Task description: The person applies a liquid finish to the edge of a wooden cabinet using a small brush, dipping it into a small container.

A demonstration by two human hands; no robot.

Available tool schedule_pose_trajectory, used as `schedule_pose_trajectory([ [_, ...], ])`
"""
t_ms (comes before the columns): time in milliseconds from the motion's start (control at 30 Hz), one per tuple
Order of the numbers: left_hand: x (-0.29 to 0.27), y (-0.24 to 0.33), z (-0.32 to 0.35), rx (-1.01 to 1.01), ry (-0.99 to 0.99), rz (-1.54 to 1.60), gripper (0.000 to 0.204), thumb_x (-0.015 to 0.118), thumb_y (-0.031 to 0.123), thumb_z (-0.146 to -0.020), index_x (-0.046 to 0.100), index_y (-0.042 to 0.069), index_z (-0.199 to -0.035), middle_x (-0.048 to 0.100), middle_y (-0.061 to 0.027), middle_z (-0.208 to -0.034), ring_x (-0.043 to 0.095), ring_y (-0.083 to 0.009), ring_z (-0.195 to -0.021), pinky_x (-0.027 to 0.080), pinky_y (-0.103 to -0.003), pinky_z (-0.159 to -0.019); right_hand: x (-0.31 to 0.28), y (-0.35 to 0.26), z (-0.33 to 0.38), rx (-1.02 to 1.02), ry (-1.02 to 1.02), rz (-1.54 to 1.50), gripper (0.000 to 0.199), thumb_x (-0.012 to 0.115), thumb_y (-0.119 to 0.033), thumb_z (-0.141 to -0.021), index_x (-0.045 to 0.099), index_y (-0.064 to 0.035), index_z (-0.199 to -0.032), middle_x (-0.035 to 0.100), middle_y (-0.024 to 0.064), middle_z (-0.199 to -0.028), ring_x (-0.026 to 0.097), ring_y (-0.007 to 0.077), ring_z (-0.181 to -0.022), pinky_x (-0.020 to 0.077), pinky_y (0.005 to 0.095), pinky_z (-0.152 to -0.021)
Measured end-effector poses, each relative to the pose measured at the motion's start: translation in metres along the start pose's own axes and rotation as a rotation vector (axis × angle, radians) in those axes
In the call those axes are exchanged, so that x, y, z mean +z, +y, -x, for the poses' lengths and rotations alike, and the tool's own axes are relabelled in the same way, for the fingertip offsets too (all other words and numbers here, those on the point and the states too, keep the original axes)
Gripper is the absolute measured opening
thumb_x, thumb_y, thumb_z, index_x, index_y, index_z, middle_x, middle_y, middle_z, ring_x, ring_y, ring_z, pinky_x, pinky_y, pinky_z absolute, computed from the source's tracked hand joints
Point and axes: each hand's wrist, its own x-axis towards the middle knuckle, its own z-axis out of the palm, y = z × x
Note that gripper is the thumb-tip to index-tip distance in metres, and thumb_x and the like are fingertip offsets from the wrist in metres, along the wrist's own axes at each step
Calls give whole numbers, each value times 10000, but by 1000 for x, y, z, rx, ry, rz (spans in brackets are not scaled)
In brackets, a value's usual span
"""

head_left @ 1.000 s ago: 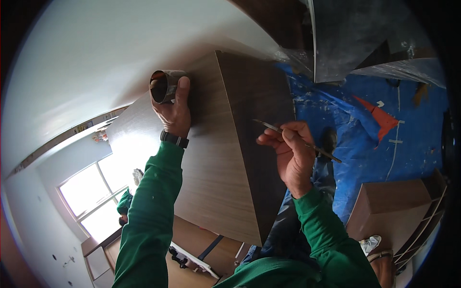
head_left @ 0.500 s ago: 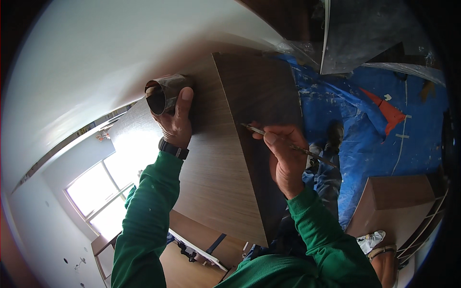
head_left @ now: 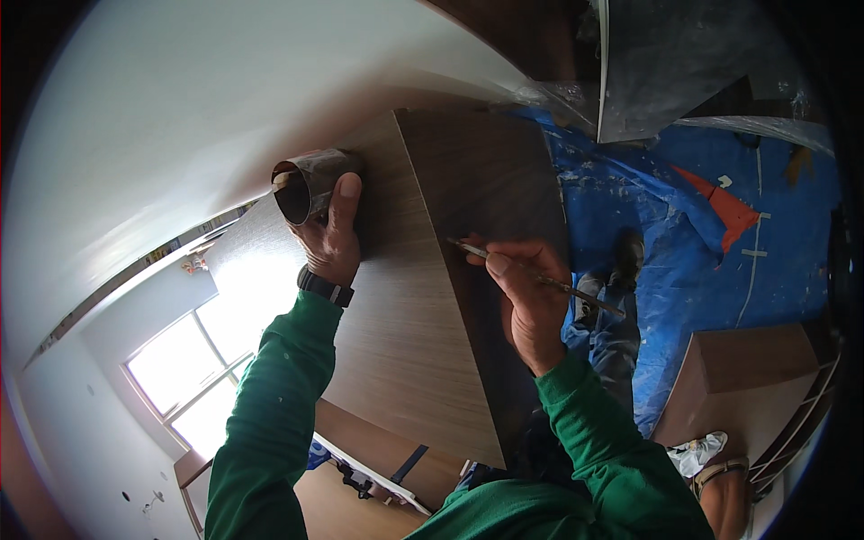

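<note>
On cabinet top [head_left: 405, 360]: left hand [head_left: 328, 238] gripping can [head_left: 306, 184], right hand [head_left: 526, 288] pinching brush [head_left: 540, 279]; tilt risks spill.

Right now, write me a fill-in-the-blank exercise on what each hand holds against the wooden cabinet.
1. The left hand holds a small dark round ____ against the brown wooden cabinet.
2. The right hand grips a thin ____.
3. A black ____ sits on the left wrist.
4. The floor is covered by a ____ plastic sheet.

Missing words: can; brush; watch; blue
</note>
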Motion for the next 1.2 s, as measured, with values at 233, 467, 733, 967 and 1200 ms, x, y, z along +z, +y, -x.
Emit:
schedule_pose_trajectory([
  [233,-3,-6,0,9,10,-48,549,805,318,-844,533,35,-1228,574,-80,-1122,550,-208,-1047,446,-372,-956,0,1,1,6,6,6,121,665,1,-943,646,37,-1057,710,199,-1103,705,211,-1020,562,292,-935],
  [467,-3,-6,-1,2,-2,-18,551,805,316,-848,532,38,-1238,574,-80,-1125,550,-206,-1050,444,-366,-959,1,0,-1,17,13,35,126,667,-2,-944,647,34,-1063,712,184,-1094,703,194,-1015,560,273,-914],
  [733,-5,-9,0,-25,-5,-30,548,801,304,-858,529,35,-1250,578,-79,-1145,553,-204,-1064,443,-362,-968,1,-2,0,26,-10,2,126,669,-5,-945,645,35,-1061,704,195,-1117,703,202,-1019,561,285,-938],
  [967,-1,-3,0,1,-3,-51,561,800,314,-858,528,28,-1257,585,-83,-1141,560,-207,-1058,449,-362,-964,0,-3,-1,17,10,8,124,673,-12,-945,646,33,-1057,708,196,-1105,702,202,-1026,561,280,-930],
  [1200,-2,-6,0,5,-4,-70,550,796,309,-859,531,26,-1249,586,-83,-1131,559,-203,-1042,454,-359,-951,1,-3,-1,34,14,3,121,674,-9,-942,649,29,-1055,711,193,-1101,706,202,-1020,564,276,-923],
])
